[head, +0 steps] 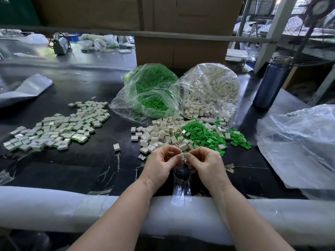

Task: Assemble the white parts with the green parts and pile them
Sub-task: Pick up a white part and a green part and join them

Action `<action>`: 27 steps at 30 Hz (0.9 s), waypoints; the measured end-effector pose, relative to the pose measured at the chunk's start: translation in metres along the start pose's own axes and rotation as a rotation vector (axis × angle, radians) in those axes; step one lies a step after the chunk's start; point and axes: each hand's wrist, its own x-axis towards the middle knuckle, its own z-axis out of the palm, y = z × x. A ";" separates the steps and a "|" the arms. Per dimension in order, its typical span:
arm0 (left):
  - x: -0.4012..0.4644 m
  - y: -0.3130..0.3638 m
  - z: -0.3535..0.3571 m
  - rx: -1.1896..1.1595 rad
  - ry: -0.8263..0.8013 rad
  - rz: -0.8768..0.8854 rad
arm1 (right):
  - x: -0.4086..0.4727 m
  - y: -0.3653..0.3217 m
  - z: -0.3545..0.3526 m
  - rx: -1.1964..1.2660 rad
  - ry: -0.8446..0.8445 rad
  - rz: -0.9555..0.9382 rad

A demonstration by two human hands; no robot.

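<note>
While your left hand (pixel 159 160) pinches small white plastic housing (pixel 181 156), right hand (pixel 204 162) pinches green plastic clip (pixel 185 155) touching its right side; finished pile (pixel 54 131) lies far left.

Hidden between the fingertips

The small part (pixel 182 156) pinched between left hand (pixel 159 163) and right hand (pixel 204 165) is mostly covered by fingers (pixel 176 151); whether white and green pieces are joined cannot be told.

Blue bottle (pixel 270 82); cardboard boxes (pixel 181 49); fan (pixel 315 24)
</note>
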 end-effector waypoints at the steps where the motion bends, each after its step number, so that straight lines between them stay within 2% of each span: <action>1: 0.000 0.000 0.000 0.010 -0.001 0.001 | 0.000 0.000 0.000 -0.013 -0.004 0.002; 12: 0.000 -0.001 0.001 0.127 -0.016 0.000 | 0.000 -0.002 0.001 -0.169 -0.056 0.009; 27: 0.000 -0.003 -0.001 0.161 -0.058 0.038 | 0.001 -0.001 -0.002 -0.126 -0.123 0.052</action>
